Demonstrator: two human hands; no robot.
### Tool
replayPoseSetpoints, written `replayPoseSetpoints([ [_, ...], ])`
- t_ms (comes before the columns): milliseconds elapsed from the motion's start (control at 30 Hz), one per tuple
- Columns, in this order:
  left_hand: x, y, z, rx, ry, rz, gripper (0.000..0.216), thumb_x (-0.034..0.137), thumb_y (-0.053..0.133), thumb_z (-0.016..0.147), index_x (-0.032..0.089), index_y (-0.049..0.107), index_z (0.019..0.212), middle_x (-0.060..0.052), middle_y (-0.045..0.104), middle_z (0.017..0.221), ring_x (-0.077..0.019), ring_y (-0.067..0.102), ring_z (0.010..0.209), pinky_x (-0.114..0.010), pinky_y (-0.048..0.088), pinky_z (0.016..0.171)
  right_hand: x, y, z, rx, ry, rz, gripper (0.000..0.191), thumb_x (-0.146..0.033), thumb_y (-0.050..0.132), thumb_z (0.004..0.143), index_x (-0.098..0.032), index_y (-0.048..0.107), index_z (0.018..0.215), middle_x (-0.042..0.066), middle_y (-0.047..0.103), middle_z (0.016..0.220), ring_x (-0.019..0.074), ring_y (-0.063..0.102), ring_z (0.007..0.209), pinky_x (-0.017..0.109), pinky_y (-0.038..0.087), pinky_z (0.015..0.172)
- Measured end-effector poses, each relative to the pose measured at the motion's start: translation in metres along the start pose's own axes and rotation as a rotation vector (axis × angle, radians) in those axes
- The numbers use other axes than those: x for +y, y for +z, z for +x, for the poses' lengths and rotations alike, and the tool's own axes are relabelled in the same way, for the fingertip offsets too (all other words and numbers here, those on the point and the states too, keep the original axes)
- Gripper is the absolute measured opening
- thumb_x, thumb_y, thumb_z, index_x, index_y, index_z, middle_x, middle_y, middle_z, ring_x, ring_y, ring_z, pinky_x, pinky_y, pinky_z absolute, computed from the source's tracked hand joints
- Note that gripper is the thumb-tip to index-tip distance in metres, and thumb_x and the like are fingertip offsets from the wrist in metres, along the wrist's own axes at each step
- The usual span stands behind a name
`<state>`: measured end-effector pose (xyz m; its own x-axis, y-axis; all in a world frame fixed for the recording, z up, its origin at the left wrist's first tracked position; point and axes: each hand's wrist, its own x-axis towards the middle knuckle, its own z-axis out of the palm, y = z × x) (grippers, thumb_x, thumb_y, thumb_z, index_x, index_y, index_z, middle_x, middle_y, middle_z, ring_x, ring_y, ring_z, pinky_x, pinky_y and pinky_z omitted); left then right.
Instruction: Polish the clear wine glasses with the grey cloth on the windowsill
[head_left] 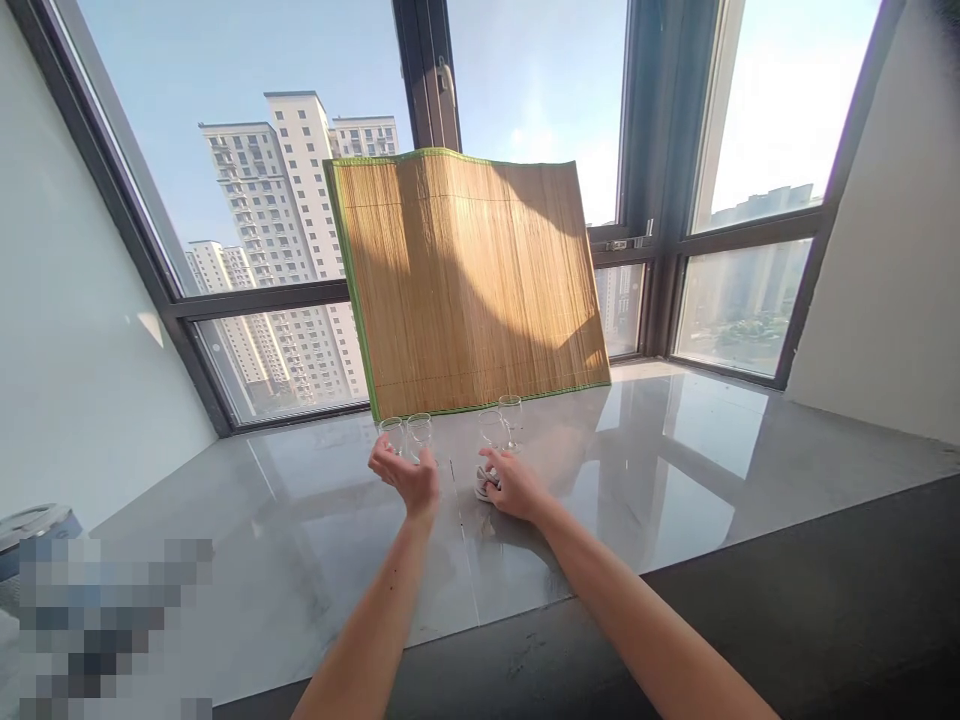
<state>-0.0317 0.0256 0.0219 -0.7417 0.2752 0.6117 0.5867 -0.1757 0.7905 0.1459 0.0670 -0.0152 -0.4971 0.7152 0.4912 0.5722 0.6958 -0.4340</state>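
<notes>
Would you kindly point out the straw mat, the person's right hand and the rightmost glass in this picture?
Straw mat (pixel 472 290): head view, on the middle of its broad face.
Right hand (pixel 516 486): head view, on the back of the hand.
Rightmost glass (pixel 511 420): head view, on its clear side wall.

Dark-framed windows (pixel 536 80), pale walls (pixel 60 250), glossy grey sill (pixel 285 550) (bright with reflections), high-rises (pixel 300 180), blue sky (pixel 180 50)

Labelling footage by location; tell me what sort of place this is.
Probably an upper-floor home: dark-framed windows meet at a corner above a glossy sill, with tower blocks outside.
</notes>
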Motion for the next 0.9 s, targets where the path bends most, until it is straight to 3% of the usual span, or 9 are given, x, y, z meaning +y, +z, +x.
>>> replayPoseSetpoints([
  [100,-0.015,0.010,0.001,-0.154,-0.304,-0.085,0.064,0.015,0.055,0.073,0.020,0.028,0.130,-0.015,0.044,0.130,-0.0237,0.047,0.117,-0.035,0.042,0.087,-0.001,0.000,0.000,-0.086,0.106,-0.132,0.055,-0.026,0.053,0.079,-0.021,0.047,0.133,0.008,0.064,0.101,0.0220,0.057,0.095,0.026,0.038,0.071],
  [200,-0.030,0.017,-0.001,-0.295,-0.411,-0.112,0.062,0.015,0.052,0.075,0.017,0.027,0.132,-0.014,0.056,0.116,-0.0215,0.059,0.096,-0.030,0.045,0.069,-0.004,-0.002,-0.001,-0.116,0.128,-0.221,0.052,-0.032,0.052,0.081,-0.022,0.049,0.132,0.009,0.064,0.097,0.0254,0.055,0.103,0.028,0.038,0.071],
  [333,-0.037,0.020,-0.004,-0.439,-0.395,0.008,0.056,0.015,0.047,0.077,0.018,0.031,0.131,-0.012,0.060,0.108,-0.0186,0.061,0.082,-0.029,0.045,0.063,-0.008,-0.003,-0.001,-0.087,0.182,-0.280,0.044,-0.036,0.051,0.083,-0.021,0.054,0.124,0.010,0.066,0.093,0.0278,0.056,0.101,0.031,0.038,0.072],
  [567,-0.031,0.022,-0.009,-0.444,-0.407,-0.063,0.044,0.014,0.049,0.074,0.022,0.045,0.117,-0.006,0.059,0.102,-0.0138,0.056,0.073,-0.026,0.045,0.061,-0.005,0.000,0.000,-0.005,0.394,-0.315,0.024,-0.031,0.048,0.084,-0.021,0.060,0.103,0.010,0.066,0.088,0.0285,0.056,0.098,0.035,0.037,0.073],
  [700,-0.025,0.022,-0.014,-0.513,-0.317,-0.076,0.042,0.016,0.050,0.074,0.021,0.047,0.115,-0.004,0.058,0.095,-0.0122,0.056,0.069,-0.024,0.044,0.061,-0.001,0.002,0.001,0.029,0.473,-0.319,0.034,-0.029,0.047,0.084,-0.018,0.057,0.114,0.014,0.067,0.090,0.0312,0.055,0.100,0.037,0.037,0.073],
  [900,-0.021,0.020,-0.018,-0.574,-0.176,-0.043,0.042,0.015,0.053,0.071,0.020,0.051,0.113,-0.004,0.061,0.094,-0.0129,0.058,0.071,-0.025,0.045,0.065,-0.001,0.001,0.001,0.042,0.446,-0.276,0.042,-0.029,0.048,0.084,-0.016,0.052,0.123,0.016,0.065,0.096,0.0329,0.052,0.105,0.037,0.037,0.075],
])
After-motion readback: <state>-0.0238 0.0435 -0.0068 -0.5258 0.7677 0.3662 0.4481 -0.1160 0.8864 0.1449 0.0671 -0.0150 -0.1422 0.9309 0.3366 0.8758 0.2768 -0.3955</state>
